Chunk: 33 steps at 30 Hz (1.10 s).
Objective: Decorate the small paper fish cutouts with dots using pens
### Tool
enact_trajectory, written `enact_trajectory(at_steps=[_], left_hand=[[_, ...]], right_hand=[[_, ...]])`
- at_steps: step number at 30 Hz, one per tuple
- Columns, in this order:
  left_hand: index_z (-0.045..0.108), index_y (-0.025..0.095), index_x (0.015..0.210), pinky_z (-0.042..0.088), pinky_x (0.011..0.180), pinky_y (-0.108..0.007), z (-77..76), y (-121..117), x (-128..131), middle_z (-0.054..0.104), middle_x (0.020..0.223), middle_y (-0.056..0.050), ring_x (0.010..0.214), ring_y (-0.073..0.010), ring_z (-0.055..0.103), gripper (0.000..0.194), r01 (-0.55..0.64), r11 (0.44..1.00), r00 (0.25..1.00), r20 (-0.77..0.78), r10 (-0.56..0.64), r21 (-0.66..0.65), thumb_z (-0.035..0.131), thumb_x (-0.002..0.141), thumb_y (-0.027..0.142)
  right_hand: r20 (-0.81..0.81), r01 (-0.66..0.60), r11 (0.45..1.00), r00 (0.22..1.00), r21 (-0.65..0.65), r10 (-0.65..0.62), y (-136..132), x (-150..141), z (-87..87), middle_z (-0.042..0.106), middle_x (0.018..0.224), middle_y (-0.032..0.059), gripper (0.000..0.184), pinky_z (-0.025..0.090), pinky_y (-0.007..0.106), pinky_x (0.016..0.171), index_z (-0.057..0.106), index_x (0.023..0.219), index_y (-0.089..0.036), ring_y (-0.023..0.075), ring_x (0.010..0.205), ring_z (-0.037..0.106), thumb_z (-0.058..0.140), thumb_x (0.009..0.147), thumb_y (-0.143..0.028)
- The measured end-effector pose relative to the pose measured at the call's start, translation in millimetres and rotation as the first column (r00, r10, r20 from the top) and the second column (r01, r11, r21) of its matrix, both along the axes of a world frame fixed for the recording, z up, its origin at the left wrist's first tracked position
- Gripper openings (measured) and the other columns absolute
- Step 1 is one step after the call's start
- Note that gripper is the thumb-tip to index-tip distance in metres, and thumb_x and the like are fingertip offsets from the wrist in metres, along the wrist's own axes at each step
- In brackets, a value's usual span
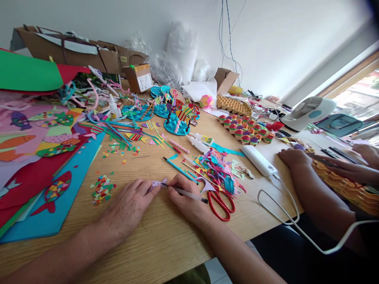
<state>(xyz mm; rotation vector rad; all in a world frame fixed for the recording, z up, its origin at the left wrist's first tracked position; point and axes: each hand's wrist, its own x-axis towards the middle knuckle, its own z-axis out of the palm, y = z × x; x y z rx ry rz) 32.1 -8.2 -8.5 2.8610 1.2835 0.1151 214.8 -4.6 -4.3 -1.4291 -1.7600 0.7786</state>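
Note:
My right hand is closed around a pen with a clear barrel and a black end cap. The pen's tip meets a small lilac paper fish with dark dots, near its tail. With its fingertips, my left hand pins the fish to the wooden table, covering part of it. Red-handled scissors lie just right of my right hand, their blades hidden under paper scraps. To the left of my left hand is a small pile of coloured paper bits.
Colourful paper scraps, glue bottles and a white power bank with a cable lie ahead to the right. Coloured sheets fill the left. Another person's arm rests at the right. Painted egg cartons stand behind.

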Motion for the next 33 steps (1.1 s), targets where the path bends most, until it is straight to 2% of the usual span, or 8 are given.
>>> enact_trajectory(at_steps=[14,21,33], left_hand=[[0.049,0.016,0.126,0.047,0.082,-0.039,2.6,0.5,1.5,0.058,0.108,-0.008,0.097,-0.0242,0.052,0.045,0.001,1.000,1.000,-0.005,-0.001,-0.013,0.046,0.084,0.001],[0.051,0.019,0.124,0.048,0.080,-0.039,4.5,-0.2,1.4,0.059,0.107,-0.008,0.096,-0.0237,0.053,0.045,-0.003,1.000,1.000,-0.006,0.003,-0.007,0.037,0.086,0.001],[0.052,0.018,0.123,0.047,0.082,-0.038,3.5,-0.7,1.3,0.059,0.108,-0.008,0.097,-0.0236,0.053,0.043,-0.006,1.000,1.000,0.026,0.006,-0.024,0.045,0.084,0.001]], right_hand=[[-0.003,-0.007,1.000,1.000,0.017,0.007,0.5,0.4,-1.4,0.047,0.052,-0.0059,0.006,0.029,0.020,0.046,0.051,0.066,-0.020,0.0087,0.046,0.040,0.046,0.069,-0.018],[0.004,-0.014,1.000,1.000,0.011,0.013,-1.1,-0.4,2.1,0.046,0.051,-0.0066,0.007,0.029,0.019,0.045,0.049,0.065,-0.020,0.0081,0.045,0.039,0.046,0.069,-0.016],[-0.012,-0.012,1.000,1.000,0.005,0.012,-0.7,-0.2,1.3,0.048,0.052,-0.0058,0.006,0.029,0.020,0.045,0.051,0.066,-0.020,0.0087,0.046,0.040,0.046,0.068,-0.017]])
